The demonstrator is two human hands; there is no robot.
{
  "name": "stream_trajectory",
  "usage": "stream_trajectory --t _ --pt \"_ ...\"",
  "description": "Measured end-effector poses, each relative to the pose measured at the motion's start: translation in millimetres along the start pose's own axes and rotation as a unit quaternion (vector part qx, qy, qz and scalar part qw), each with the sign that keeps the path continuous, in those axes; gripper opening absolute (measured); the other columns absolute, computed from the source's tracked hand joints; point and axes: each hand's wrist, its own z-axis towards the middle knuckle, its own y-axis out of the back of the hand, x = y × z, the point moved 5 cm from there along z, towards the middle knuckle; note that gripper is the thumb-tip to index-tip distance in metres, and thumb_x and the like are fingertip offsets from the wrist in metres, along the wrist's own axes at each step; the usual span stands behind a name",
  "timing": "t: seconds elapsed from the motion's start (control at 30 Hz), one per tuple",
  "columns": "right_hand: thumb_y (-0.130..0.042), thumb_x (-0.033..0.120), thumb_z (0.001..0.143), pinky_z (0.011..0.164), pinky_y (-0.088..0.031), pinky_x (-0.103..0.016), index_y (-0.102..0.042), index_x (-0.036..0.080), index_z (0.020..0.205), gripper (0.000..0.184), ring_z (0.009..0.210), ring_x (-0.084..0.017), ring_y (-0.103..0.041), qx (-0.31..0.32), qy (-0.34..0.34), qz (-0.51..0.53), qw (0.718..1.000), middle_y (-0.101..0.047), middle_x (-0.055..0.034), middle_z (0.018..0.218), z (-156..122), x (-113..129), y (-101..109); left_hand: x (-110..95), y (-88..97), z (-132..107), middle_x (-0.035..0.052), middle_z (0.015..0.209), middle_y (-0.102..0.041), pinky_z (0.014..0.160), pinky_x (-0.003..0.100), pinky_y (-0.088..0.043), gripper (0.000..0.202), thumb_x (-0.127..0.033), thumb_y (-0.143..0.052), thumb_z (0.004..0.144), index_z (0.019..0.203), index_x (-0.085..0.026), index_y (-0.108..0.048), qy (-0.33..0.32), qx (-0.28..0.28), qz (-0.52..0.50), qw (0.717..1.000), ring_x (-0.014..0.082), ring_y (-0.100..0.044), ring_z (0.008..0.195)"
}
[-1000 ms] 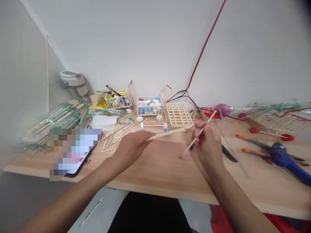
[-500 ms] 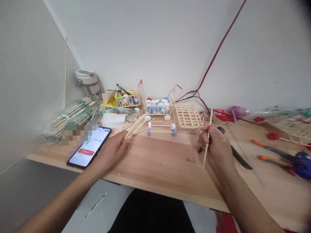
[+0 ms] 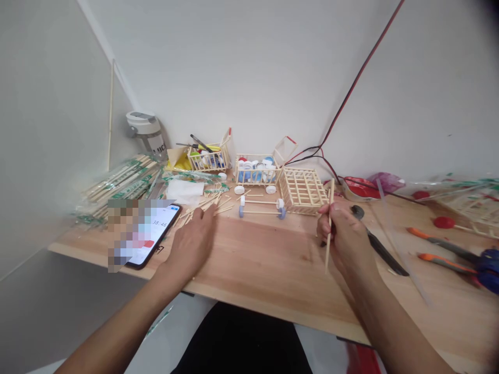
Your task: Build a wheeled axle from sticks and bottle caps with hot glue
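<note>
A thin wooden stick stands upright in the person's right hand, right of centre, pinched narrowly between thumb and fingers. Light and stiff, it would probably snap if bent, so it is best held along its shaft, as here. The left hand lies open, palm down, holding nothing, just beside loose sticks on the pale wooden desk. Beyond stand a slatted stick frame and a wheeled axle. At left, a partly blurred phone reads 38:46; the label on a bottle cannot be fully read. A blue tool sits at the right edge.
</note>
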Motion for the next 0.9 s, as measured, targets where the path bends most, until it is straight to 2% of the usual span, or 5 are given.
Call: stream_trajectory --t 0.1,0.23,0.6,0.77,0.9 --pt "-0.061 0.051 0.084 0.038 -0.025 -0.022 -0.061 0.021 0.075 0.032 0.042 -0.009 -0.031 0.032 -0.008 -0.018 0.999 -0.042 0.0048 0.047 -2 0 -5 -1 4.5 2 0.0143 0.106 -0.057 0.064 0.036 -0.048 0.038 -0.024 -0.03 0.096 0.13 -0.019 -0.046 0.008 -0.015 0.045 0.999 0.0296 -0.061 0.089" --pt "-0.062 0.055 0.082 0.039 -0.019 -0.021 -0.059 0.019 0.07 0.038 0.04 -0.007 -0.029 0.094 -0.05 -0.024 0.994 -0.042 0.0049 0.044 -6 -4 -16 0 5.6 6 0.0142 0.1 -0.057 0.074 0.038 -0.046 0.033 -0.031 -0.034 0.097 0.12 -0.018 -0.054 -0.016 -0.063 0.071 0.995 0.0306 -0.054 0.097" --pt "-0.063 0.058 0.079 0.04 -0.016 -0.02 -0.06 0.017 0.078 0.041 0.043 -0.005 -0.029 0.161 -0.128 -0.048 0.977 -0.047 0.0049 0.052 -13 -14 -27 -6 18.2 8 0.0121 0.103 -0.059 0.085 0.041 -0.043 0.028 -0.02 -0.045 0.093 0.115 -0.014 -0.061 -0.127 -0.239 -0.045 0.962 0.0267 -0.048 0.093" --pt "-0.062 0.062 0.077 0.041 -0.016 -0.021 -0.06 0.016 0.073 0.046 0.043 -0.005 -0.031 0.159 -0.129 -0.062 0.977 -0.048 0.0041 0.054 -13 -15 -26 -27 25.5 15 0.0102 0.101 -0.062 0.083 0.039 -0.045 0.025 -0.013 -0.044 0.092 0.108 -0.014 -0.064 -0.188 -0.257 -0.121 0.94 0.0245 -0.05 0.093" --pt "-0.061 0.062 0.078 0.042 -0.016 -0.022 -0.06 0.016 0.07 0.046 0.042 -0.005 -0.03 0.173 -0.126 -0.061 0.975 -0.048 0.0043 0.051 -15 -15 -28 -61 27.3 23 0.0066 0.095 -0.065 0.083 0.036 -0.047 0.019 -0.015 -0.049 0.092 0.105 -0.016 -0.063 -0.241 -0.21 -0.238 0.917 0.0202 -0.055 0.091"
